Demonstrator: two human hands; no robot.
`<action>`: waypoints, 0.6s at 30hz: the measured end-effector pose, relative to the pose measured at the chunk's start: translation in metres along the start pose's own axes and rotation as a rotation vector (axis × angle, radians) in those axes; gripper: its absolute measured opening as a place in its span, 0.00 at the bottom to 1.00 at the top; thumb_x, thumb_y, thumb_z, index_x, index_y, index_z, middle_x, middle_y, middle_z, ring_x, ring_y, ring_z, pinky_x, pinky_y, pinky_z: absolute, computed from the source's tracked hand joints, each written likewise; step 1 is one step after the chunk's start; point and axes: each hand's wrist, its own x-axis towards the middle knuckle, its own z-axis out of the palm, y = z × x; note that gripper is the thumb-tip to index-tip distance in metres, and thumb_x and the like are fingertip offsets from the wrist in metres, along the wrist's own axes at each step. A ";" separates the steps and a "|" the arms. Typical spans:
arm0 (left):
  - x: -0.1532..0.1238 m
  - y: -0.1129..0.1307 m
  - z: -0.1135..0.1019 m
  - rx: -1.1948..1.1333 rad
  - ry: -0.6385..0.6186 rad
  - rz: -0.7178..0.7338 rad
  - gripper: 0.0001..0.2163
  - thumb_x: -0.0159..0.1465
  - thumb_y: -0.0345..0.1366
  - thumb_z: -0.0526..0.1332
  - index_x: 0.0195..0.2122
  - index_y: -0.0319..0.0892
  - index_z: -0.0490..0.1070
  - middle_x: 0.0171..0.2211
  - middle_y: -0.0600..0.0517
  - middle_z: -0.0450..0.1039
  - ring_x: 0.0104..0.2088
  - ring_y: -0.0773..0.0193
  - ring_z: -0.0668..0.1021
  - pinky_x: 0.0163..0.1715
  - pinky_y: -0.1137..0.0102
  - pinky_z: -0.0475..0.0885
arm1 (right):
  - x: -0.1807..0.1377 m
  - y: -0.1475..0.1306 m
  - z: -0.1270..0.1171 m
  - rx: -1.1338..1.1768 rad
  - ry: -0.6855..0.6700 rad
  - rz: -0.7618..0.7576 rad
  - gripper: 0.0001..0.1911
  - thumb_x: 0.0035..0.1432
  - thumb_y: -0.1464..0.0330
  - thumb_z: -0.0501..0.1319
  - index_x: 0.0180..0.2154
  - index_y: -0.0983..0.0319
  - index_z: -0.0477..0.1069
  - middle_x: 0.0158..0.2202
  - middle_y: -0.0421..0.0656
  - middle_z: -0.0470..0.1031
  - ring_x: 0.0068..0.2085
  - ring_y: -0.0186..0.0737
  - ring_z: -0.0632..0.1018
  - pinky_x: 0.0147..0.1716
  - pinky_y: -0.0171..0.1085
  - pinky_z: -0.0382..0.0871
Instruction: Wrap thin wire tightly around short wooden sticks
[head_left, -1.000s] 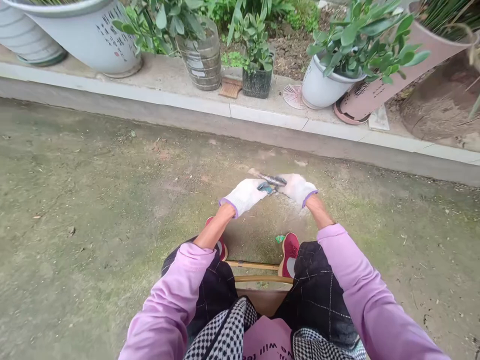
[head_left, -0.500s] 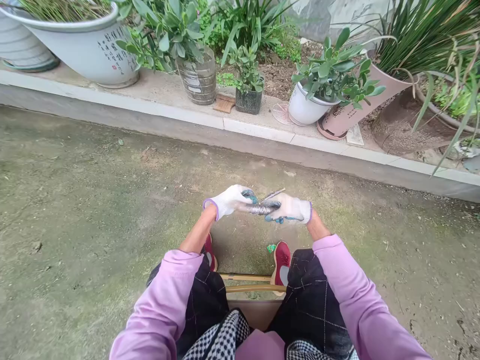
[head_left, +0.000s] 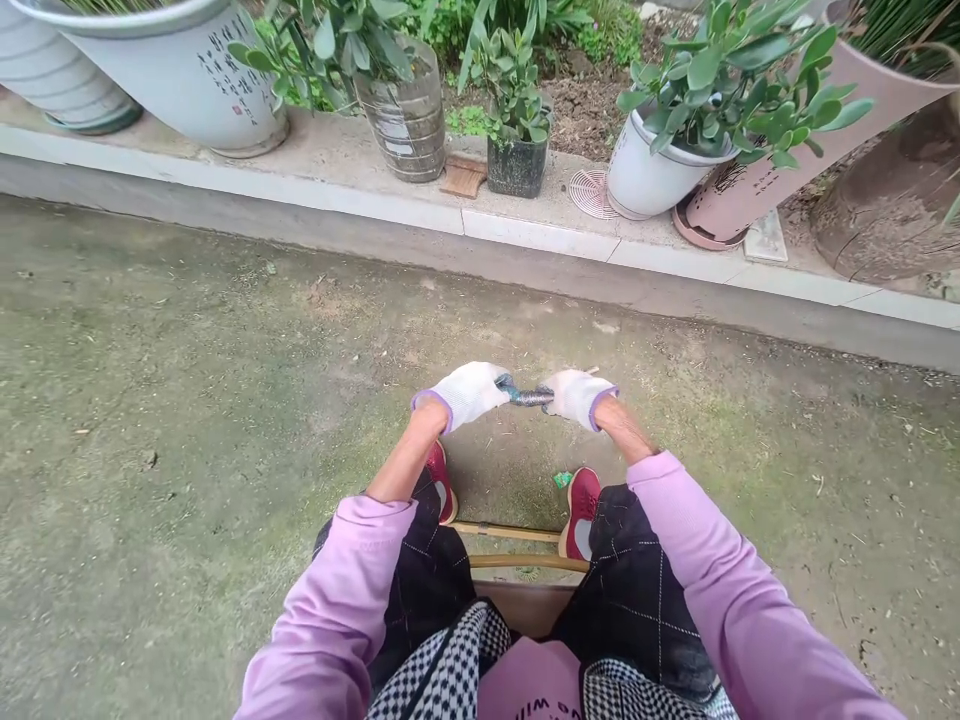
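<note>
Between my hands is a short, dark silver, ridged piece that looks like a coil of wire (head_left: 531,398). My left hand (head_left: 471,392), in a white knit glove with bluish-grey fingertips and a purple cuff, is closed on its left end. Gloved the same way, my right hand (head_left: 574,396) grips the right end. A thin stick-like tip (head_left: 592,370) pokes out just behind the right hand; whether it belongs to the coil I cannot tell. Both ends of the coil are hidden by fingers. My hands are held out above the ground, in front of my knees.
A low ledge (head_left: 536,235) runs across the far side. On it stand a large white pot (head_left: 202,80), a cut plastic bottle planter (head_left: 405,120), a small black pot (head_left: 517,165), a white pot (head_left: 652,165) and a tall pink pot (head_left: 780,160). My red shoes (head_left: 581,510) are below.
My hands have drawn level with the coil held straight between them, and the right hand has turned so its back faces up. The thin stick shows less. The view has tilted down.
</note>
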 end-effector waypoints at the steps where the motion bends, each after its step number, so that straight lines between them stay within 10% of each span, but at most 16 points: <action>1: -0.001 -0.004 -0.003 -0.011 0.007 0.008 0.14 0.73 0.38 0.64 0.29 0.49 0.66 0.26 0.58 0.65 0.32 0.61 0.66 0.40 0.62 0.62 | -0.001 0.000 0.000 -0.009 -0.023 -0.011 0.08 0.69 0.75 0.74 0.44 0.58 0.92 0.41 0.53 0.91 0.44 0.55 0.90 0.43 0.43 0.73; 11: 0.003 -0.030 -0.009 -0.274 0.168 -0.007 0.13 0.65 0.50 0.67 0.32 0.47 0.75 0.29 0.55 0.70 0.34 0.61 0.68 0.34 0.66 0.63 | -0.027 0.008 -0.024 -0.013 -0.097 -0.043 0.13 0.76 0.68 0.72 0.56 0.58 0.93 0.43 0.46 0.91 0.42 0.47 0.86 0.41 0.38 0.71; 18: 0.004 0.003 0.013 -0.466 -0.113 0.092 0.17 0.62 0.53 0.75 0.33 0.43 0.81 0.28 0.55 0.74 0.31 0.65 0.70 0.32 0.69 0.66 | -0.018 0.016 -0.023 -0.040 -0.050 0.063 0.16 0.79 0.71 0.67 0.58 0.61 0.93 0.51 0.59 0.94 0.51 0.61 0.92 0.50 0.46 0.80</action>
